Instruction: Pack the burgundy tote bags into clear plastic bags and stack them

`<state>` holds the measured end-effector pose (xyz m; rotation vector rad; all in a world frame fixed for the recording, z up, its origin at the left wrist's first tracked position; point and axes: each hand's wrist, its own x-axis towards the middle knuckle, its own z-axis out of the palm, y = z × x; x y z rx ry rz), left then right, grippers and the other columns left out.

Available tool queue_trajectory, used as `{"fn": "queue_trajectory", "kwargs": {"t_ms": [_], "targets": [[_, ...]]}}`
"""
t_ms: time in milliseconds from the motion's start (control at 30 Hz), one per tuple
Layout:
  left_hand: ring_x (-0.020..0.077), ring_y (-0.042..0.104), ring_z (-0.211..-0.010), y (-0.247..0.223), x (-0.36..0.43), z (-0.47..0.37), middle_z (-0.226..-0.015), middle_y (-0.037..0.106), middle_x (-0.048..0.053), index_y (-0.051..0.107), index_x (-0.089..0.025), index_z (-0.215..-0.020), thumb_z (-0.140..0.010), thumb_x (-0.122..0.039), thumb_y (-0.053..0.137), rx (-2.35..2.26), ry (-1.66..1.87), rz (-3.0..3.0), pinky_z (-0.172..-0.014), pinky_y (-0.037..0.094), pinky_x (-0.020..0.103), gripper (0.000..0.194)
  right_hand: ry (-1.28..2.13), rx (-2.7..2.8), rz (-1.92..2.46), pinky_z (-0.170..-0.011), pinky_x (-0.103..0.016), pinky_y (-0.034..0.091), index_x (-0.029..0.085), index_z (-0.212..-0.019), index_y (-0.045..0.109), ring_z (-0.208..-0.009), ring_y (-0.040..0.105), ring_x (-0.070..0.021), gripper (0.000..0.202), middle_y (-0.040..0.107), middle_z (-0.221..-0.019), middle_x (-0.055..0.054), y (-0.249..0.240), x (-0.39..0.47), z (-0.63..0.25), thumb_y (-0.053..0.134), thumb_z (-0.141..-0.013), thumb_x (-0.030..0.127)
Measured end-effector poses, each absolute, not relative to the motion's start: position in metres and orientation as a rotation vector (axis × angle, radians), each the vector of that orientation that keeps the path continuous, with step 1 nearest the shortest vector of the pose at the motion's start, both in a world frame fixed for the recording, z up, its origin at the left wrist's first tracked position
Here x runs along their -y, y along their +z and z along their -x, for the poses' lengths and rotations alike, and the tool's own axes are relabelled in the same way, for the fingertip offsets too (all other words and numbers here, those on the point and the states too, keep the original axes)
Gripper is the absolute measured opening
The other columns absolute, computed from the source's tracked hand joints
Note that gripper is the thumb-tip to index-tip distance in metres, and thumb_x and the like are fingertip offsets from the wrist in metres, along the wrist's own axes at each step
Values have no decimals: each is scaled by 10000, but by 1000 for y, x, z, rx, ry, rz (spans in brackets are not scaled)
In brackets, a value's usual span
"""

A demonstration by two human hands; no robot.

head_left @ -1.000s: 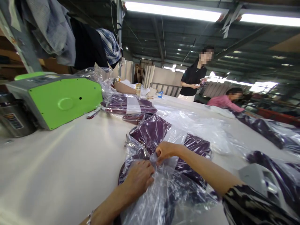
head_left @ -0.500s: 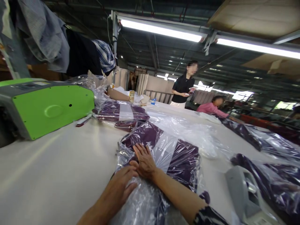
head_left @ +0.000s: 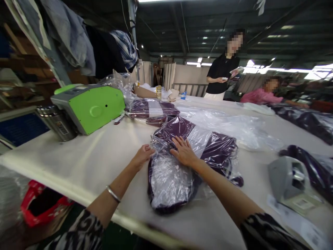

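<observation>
Head view: the right hand (head_left: 184, 152) lies palm down on a dark purple bundle in clear plastic (head_left: 179, 173), its fingers open and spread over the film beside a white band (head_left: 200, 139). The left hand (head_left: 142, 156), with a silver bracelet (head_left: 113, 193) at the wrist, is at the bundle's left side; its fingers are partly curled at the edge of the film, and I cannot tell whether they pinch it.

The bundle lies flat on the pale bench (head_left: 99, 156), its rounded end facing the near edge and a little in from it. Just beyond it is a second plastic-wrapped purple bundle (head_left: 153, 108), also with a white band. Loose clear plastic (head_left: 234, 126) spreads beside them toward the far edge.

Toward the left edge of the bench, a steel flask (head_left: 58, 123) stands next to a green-sided machine (head_left: 96, 109). To the right of the bundle is a grey device (head_left: 287, 178), with more wrapped purple goods (head_left: 301, 163) behind it. Past the far edge stands a person in a black top (head_left: 223, 71); another, in a pink top (head_left: 260, 95), leans over more wrapped goods.
</observation>
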<state>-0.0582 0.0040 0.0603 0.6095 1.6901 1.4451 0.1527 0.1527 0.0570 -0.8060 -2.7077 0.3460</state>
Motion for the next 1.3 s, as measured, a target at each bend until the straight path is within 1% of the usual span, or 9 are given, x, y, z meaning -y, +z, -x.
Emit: {"fn": "queue_trajectory", "kwargs": {"t_ms": [133,233,433,567,633,733,833,967,1300], "targets": [[189,662,-897,68,-10,57,-1127,681,108,557,-157,-1139,-641,-475,875,-1661,1332,-584,-762,500,289,672,364,2822,857,-1231,-566,31,189,-1594,279,-1546,109,-321,791,218,-1661,-128,34,-150,-147,391,-972,665],[158,623,-713,70,-10,49,-825,692,44,615,-130,-939,-554,-510,907,-1606,1227,-635,-683,480,281,614,527,2805,893,-1231,-569,46,168,-1599,255,-1546,114,-319,814,206,-1661,-140,49,-154,-146,451,-963,637],[141,588,-616,69,3,35,-702,682,26,672,-116,-807,-456,-541,937,-1442,1006,-683,-629,487,282,611,734,2655,538,-1238,-531,190,197,-1577,334,-1507,270,-315,823,331,-1618,-126,105,-96,-229,528,-923,656],[127,564,-559,70,7,35,-637,666,15,661,-126,-734,-479,-472,945,-1413,1048,-623,-561,468,257,516,616,2714,227,-1244,-587,186,276,-1619,182,-1479,321,-371,1171,337,-1611,-114,85,-19,-269,722,-697,756],[138,586,-566,73,6,33,-646,683,33,667,-121,-725,-507,-440,943,-1362,1118,-585,-572,484,261,475,462,2666,269,-1226,-603,243,282,-1628,61,-1478,318,-381,1173,319,-1614,-112,58,2,-261,717,-750,698],[152,611,-563,78,3,30,-647,697,51,673,-111,-710,-528,-388,944,-1309,1190,-533,-589,506,271,428,182,2529,362,-1174,-555,375,303,-1624,-8,-1438,413,-322,884,414,-1566,-78,26,5,-233,558,-959,442],[153,623,-558,84,2,27,-636,696,60,671,-100,-706,-548,-340,942,-1256,1231,-519,-593,514,260,395,-60,2383,369,-1141,-481,434,269,-1621,175,-1371,506,-267,660,528,-1494,-53,22,0,-214,417,-1009,223],[159,635,-561,90,3,26,-636,701,57,660,-105,-710,-572,-309,937,-1211,1245,-505,-602,529,261,370,-147,2291,356,-1112,-435,450,216,-1486,481,-1284,575,-254,490,609,-1417,-49,37,3,-212,439,-997,216],[206,705,-724,82,7,34,-804,762,104,693,-87,-905,-713,-487,856,-1080,1241,-512,-760,579,300,472,-19,2348,359,-1126,-453,388,214,-1369,572,-1226,599,-244,462,657,-1348,-67,52,3,-211,467,-922,162]]}}
